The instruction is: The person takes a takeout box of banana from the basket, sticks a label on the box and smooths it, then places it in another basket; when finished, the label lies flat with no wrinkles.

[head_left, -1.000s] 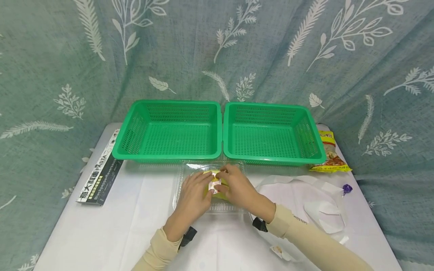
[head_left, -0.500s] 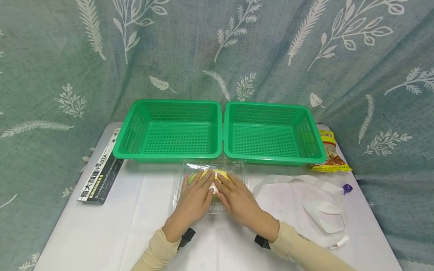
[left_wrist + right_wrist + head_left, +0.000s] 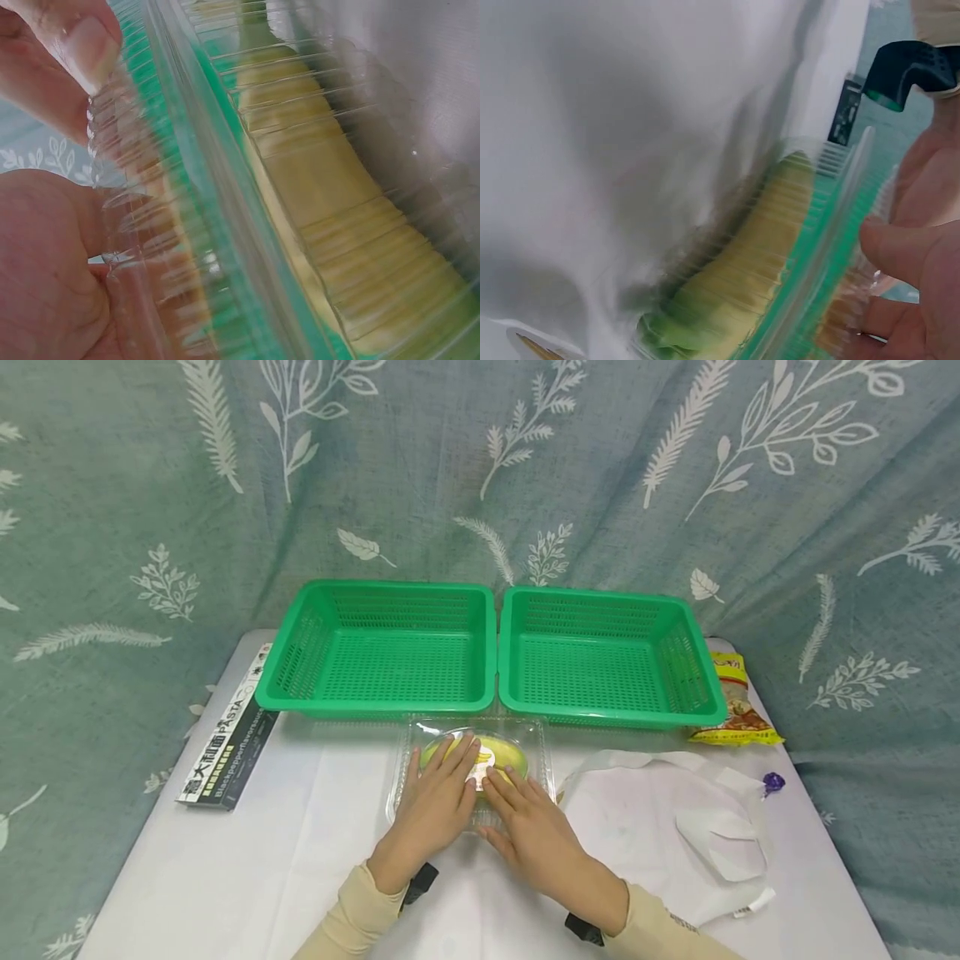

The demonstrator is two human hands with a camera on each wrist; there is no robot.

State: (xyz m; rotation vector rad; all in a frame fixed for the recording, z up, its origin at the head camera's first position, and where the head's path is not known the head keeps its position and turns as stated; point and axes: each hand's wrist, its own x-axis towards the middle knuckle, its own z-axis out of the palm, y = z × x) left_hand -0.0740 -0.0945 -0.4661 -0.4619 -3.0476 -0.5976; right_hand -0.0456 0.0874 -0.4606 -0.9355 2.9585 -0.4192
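A clear plastic clamshell container (image 3: pixel 540 752) sits shut on the white table, with bananas (image 3: pixel 307 165) showing yellow and green through its ribbed walls. On its lid is a round white sticker (image 3: pixel 483 758) with a yellow banana picture. My left hand (image 3: pixel 435 802) lies with straight fingers over the lid's left part, fingertips at the sticker's edge. My right hand (image 3: pixel 536 835) rests with spread, straight fingers on the lid's lower right, its fingertips just below the sticker. Both wrist views show fingers and thumbs close against the container's ribbed lid.
Two green baskets (image 3: pixel 375 706) (image 3: pixel 611 714) stand side by side behind the container. A black-and-white pasta box (image 3: pixel 225 743) lies at left. A yellow food packet (image 3: pixel 738 710) lies at back right, near a purple wrapped candy (image 3: pixel 773 782) and a looped white strip (image 3: pixel 667 758).
My fingers were bunched at the sticker, then flattened over it. My right hand has since slid down and right, uncovering the sticker. A small paper scrap at lower right is out of sight.
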